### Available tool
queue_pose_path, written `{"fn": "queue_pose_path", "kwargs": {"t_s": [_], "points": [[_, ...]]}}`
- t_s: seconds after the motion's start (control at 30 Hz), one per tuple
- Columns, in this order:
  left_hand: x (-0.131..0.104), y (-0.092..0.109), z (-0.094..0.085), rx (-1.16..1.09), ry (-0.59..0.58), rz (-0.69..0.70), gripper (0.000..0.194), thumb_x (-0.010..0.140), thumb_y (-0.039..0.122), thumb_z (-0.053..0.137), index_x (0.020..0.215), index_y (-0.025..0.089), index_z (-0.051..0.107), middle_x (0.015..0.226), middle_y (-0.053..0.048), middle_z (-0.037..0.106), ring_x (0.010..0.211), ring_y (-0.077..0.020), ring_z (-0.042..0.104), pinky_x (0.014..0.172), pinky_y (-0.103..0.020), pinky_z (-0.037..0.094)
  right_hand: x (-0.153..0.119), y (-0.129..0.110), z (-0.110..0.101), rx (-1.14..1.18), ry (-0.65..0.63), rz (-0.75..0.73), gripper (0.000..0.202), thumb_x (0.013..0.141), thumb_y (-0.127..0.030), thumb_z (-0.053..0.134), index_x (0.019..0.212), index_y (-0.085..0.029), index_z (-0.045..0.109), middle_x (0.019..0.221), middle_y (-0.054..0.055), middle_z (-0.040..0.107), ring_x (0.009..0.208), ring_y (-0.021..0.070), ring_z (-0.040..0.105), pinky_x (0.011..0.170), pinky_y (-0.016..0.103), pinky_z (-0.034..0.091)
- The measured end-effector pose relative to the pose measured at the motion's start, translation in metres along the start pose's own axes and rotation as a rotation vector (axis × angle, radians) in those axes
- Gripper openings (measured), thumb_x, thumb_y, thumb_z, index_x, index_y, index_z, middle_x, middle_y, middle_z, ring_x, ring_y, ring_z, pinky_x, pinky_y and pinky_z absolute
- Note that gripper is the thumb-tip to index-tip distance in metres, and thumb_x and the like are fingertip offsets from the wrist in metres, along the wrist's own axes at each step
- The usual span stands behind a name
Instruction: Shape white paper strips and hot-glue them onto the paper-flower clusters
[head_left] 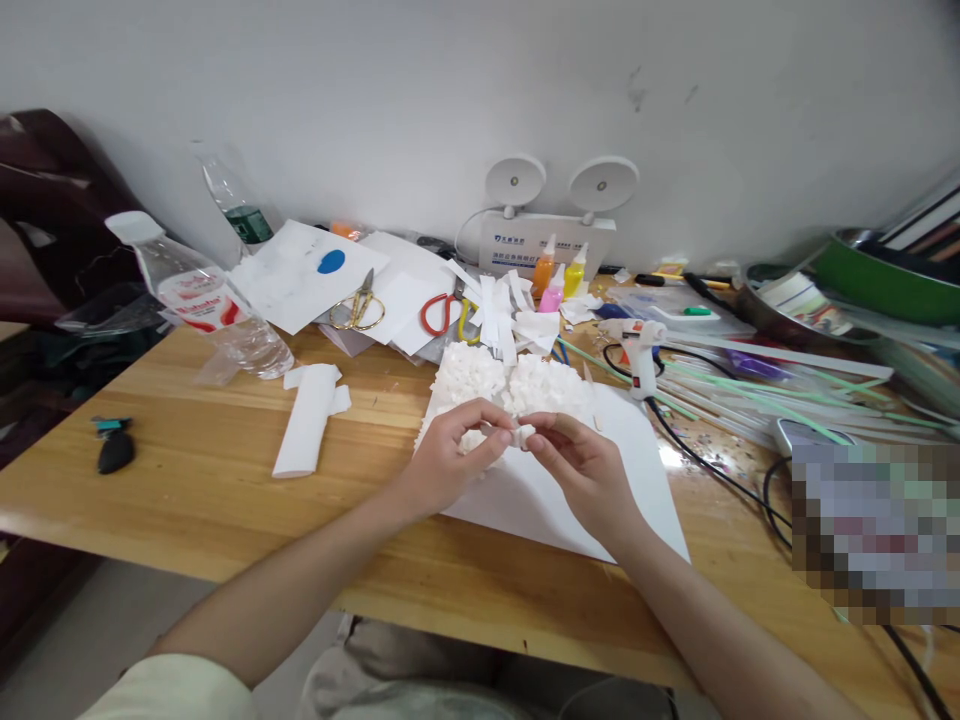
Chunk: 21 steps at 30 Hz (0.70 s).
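My left hand (457, 450) and my right hand (577, 465) meet at the fingertips, pinching a small piece of white paper (520, 436) between them. Its exact shape is partly covered by my fingers. Just below and behind the hands, a large white sheet (637, 440) lies on the table. Clumps of crumpled white paper (469, 372) cover the far part of that sheet, and a second clump (547, 385) sits to the right. Some of the crumpled paper is hidden behind my left hand.
A glue gun (640, 355) stands at the right with its black cord. Behind are white paper strips (499, 310), red-handled scissors (439, 312), gold scissors (360, 308) and small paint bottles (544, 268). At the left are a water bottle (217, 310), folded white paper (307, 420) and a black key fob (115, 452).
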<state>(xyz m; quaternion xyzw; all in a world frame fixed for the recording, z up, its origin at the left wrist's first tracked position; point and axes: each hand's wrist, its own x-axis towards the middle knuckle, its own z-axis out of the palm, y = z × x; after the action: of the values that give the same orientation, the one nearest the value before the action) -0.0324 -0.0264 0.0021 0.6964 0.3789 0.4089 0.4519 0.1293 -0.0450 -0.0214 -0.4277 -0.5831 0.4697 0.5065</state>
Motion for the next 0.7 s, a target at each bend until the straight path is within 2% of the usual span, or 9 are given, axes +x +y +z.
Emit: {"fn": "queue_pose_path", "kwargs": {"t_s": [0.17, 0.33, 0.57, 0.7], "points": [[0.0011, 0.0027, -0.0003, 0.016, 0.005, -0.021, 0.013, 0.080, 0.026, 0.049, 0.078, 0.016, 0.057, 0.077, -0.003, 0.059, 0.075, -0.0131, 0.054, 0.069, -0.024, 0.042, 0.0012, -0.0012, -0.0006, -0.033, -0.025, -0.014, 0.008, 0.081, -0.028, 0.053, 0.082, -0.021, 0.056, 0.078, 0.002, 0.056, 0.075, 0.0135, 0.053, 0.069, 0.027, 0.045], [0.0010, 0.0011, -0.0013, 0.052, 0.034, -0.056, 0.013, 0.078, 0.027, 0.052, 0.080, 0.016, 0.058, 0.079, -0.002, 0.061, 0.075, -0.0135, 0.055, 0.069, -0.025, 0.043, 0.0023, -0.0017, -0.0011, -0.025, -0.030, -0.065, 0.005, 0.082, -0.025, 0.051, 0.080, -0.021, 0.054, 0.081, 0.001, 0.051, 0.078, 0.0125, 0.050, 0.070, 0.026, 0.043], [0.0008, -0.0016, 0.0002, 0.023, 0.018, -0.056, 0.012, 0.079, 0.025, 0.051, 0.080, 0.016, 0.058, 0.079, -0.002, 0.061, 0.077, -0.0132, 0.056, 0.071, -0.024, 0.044, 0.0010, -0.0009, -0.0013, -0.033, -0.023, -0.020, 0.008, 0.079, -0.026, 0.055, 0.085, -0.022, 0.058, 0.081, 0.002, 0.059, 0.077, 0.0133, 0.055, 0.069, 0.026, 0.046], [0.0000, -0.0005, -0.0001, 0.026, 0.023, -0.069, 0.013, 0.079, 0.027, 0.052, 0.080, 0.016, 0.058, 0.077, -0.002, 0.061, 0.075, -0.0131, 0.056, 0.069, -0.024, 0.044, 0.0012, -0.0018, -0.0008, -0.043, -0.006, -0.017, 0.008, 0.079, -0.028, 0.055, 0.081, -0.021, 0.056, 0.077, 0.001, 0.057, 0.074, 0.0134, 0.054, 0.068, 0.026, 0.046]]}}
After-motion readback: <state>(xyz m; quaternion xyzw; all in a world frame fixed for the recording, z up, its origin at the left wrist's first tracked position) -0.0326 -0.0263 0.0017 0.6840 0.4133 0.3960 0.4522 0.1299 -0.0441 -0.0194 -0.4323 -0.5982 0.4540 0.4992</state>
